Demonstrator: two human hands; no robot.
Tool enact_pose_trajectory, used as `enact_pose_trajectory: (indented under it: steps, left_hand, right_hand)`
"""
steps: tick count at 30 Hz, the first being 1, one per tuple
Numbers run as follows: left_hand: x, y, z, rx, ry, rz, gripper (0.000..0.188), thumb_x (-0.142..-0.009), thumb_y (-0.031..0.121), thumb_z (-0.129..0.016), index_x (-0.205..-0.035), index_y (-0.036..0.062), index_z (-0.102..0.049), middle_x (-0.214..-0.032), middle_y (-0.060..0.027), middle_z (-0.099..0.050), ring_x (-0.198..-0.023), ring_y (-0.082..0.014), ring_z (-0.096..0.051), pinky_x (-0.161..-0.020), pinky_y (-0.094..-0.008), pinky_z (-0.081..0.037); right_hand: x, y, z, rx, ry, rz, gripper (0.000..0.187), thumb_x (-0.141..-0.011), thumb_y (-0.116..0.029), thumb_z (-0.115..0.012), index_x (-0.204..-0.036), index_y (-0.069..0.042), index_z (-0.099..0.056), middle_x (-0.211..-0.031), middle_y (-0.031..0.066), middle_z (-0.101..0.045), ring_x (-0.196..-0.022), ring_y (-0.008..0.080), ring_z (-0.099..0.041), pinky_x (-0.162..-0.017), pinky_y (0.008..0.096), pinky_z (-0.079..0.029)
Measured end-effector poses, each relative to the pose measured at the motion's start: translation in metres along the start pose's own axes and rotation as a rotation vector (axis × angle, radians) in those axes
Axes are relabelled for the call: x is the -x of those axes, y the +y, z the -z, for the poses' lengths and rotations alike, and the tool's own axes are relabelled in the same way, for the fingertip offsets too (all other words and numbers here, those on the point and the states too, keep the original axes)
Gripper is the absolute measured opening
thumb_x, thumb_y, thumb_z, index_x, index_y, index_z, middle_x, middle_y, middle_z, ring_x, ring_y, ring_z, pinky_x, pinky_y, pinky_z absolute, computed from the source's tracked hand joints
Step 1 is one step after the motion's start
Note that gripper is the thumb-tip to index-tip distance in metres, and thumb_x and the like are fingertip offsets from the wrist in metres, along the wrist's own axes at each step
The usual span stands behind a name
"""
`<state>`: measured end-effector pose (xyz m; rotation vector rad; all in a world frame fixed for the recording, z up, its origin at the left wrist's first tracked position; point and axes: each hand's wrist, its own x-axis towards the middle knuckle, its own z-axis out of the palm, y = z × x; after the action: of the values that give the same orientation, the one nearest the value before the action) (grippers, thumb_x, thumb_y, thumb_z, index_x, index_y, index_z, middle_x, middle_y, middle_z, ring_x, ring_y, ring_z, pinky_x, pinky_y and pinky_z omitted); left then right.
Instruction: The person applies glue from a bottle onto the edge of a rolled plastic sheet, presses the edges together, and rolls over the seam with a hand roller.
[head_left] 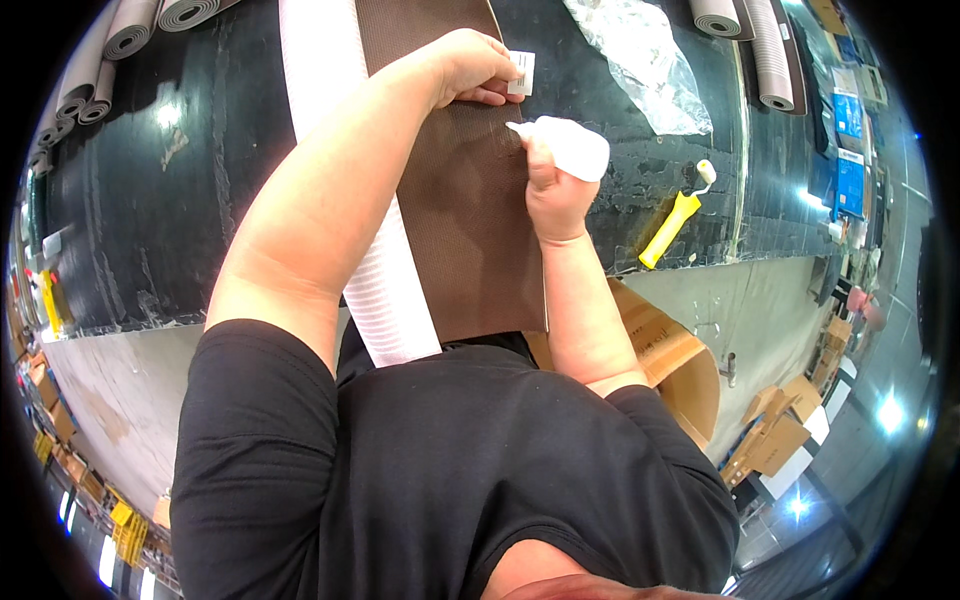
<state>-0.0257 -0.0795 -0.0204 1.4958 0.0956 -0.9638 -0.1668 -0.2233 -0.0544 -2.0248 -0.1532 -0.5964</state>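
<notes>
A long brown textured mat (465,230) lies across the dark table, its near end hanging over the front edge. Between the fingers of my left hand (468,66), above the far part of the mat, is a small white label (522,74) with print on it. My right hand (560,205) grips a white squeeze bottle (574,147) at the mat's right edge. The bottle's narrow tip points left over the mat, just below the label; whether it touches the surface I cannot tell. Along the mat's left side runs a white ribbed sheet (385,290).
On the dark table (250,110), a paint-type roller with a yellow handle (668,232) lies to the right, and crumpled clear plastic (650,60) beyond it. Rolled mats (130,35) lie far left, another roll (772,60) far right. An open cardboard box (665,345) stands below the table edge.
</notes>
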Motion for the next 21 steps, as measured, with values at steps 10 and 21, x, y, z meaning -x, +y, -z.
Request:
enact_pose_trajectory:
  steps: [10,21]
  left_hand:
    - [-0.003,0.002,0.002,0.013,-0.033,0.026,0.018,-0.093,0.011,-0.061,-0.108,0.0005,-0.062,-0.104,-0.0124,-0.070,-0.093,-0.0192,-0.071,-0.077,-0.0259,-0.058]
    - [-0.007,-0.002,0.003,0.022,-0.012,0.011,0.018,-0.091,0.010,-0.064,-0.105,-0.0001,-0.063,-0.102,-0.0135,-0.071,-0.090,-0.0202,-0.072,-0.072,-0.0254,-0.058]
  right_hand:
    - [-0.037,-0.008,0.092,-0.713,-0.176,-0.867,0.030,-0.088,-0.019,-0.062,-0.111,0.001,-0.057,-0.095,0.0116,-0.066,-0.087,0.0216,-0.067,-0.084,0.0383,-0.056]
    - [-0.130,-0.070,0.097,1.343,-1.176,-0.279,0.031,-0.077,-0.023,-0.071,-0.104,-0.007,-0.071,-0.097,0.0132,-0.072,-0.094,0.0304,-0.069,-0.083,0.0399,-0.053]
